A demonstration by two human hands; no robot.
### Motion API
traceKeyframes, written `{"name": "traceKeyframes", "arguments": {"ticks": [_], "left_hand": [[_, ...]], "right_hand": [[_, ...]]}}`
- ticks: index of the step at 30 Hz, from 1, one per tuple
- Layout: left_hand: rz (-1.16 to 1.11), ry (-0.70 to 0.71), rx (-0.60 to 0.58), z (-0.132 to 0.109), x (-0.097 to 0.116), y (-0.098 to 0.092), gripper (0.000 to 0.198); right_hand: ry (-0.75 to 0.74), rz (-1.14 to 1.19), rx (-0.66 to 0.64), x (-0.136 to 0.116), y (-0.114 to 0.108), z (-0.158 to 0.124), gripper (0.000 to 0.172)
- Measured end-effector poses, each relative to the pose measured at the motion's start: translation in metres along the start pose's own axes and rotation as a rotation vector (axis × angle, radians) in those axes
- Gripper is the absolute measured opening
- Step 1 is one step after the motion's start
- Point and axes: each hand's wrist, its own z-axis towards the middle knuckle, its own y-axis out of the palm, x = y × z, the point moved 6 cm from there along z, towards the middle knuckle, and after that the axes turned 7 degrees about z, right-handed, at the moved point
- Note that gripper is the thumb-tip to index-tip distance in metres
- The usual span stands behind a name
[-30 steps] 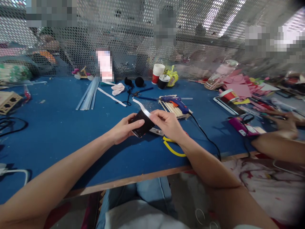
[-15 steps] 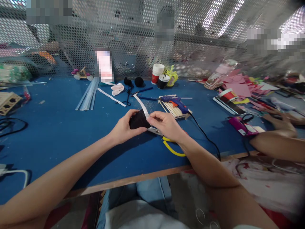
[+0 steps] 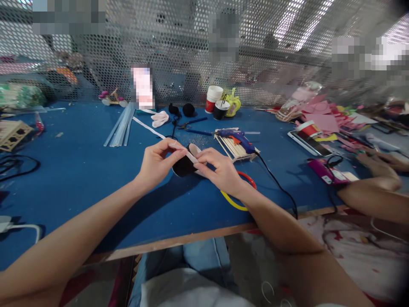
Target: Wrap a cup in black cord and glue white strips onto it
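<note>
A white ribbon (image 3: 191, 157) runs between my two hands over a cup wrapped in black (image 3: 182, 168). My left hand (image 3: 157, 164) pinches the ribbon between thumb and fingers. Close beside it, my right hand (image 3: 220, 169) is closed on the ribbon near its end. The cup lies tilted on the blue table under my fingers, its pale opening partly showing; whether a finger touches it I cannot tell. Scissors (image 3: 232, 202) with a yellow and red handle lie under my right wrist, their blades mostly hidden.
Behind my hands lie a blue glue gun (image 3: 243, 140) on a stick frame, a pink-white ribbon bundle (image 3: 159, 119) and clear glue sticks (image 3: 120, 128). Paper cups (image 3: 213, 99) stand farther back. A co-worker's arm (image 3: 370, 196) rests at right, near a purple box (image 3: 326, 171).
My left hand has let go of the black cup and now pinches the ribbon. The cup has tipped, its opening showing. The ribbon's raised part has come down between my hands.
</note>
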Motion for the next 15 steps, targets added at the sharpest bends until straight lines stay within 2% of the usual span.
{"name": "traceKeyframes", "arguments": {"ticks": [5, 10, 15], "left_hand": [[-0.091, -0.072, 0.006, 0.001, -0.008, 0.001, 0.017], [-0.117, -0.076, -0.06, 0.001, -0.01, 0.005, 0.016], [-0.172, -0.164, -0.094, -0.001, -0.015, 0.008, 0.018]], "right_hand": [[-0.051, -0.003, 0.014, -0.007, -0.001, 0.0, 0.006], [-0.087, 0.025, -0.023, -0.013, 0.0, 0.0, 0.007], [-0.104, 0.063, -0.035, -0.016, 0.001, 0.0, 0.007]]}}
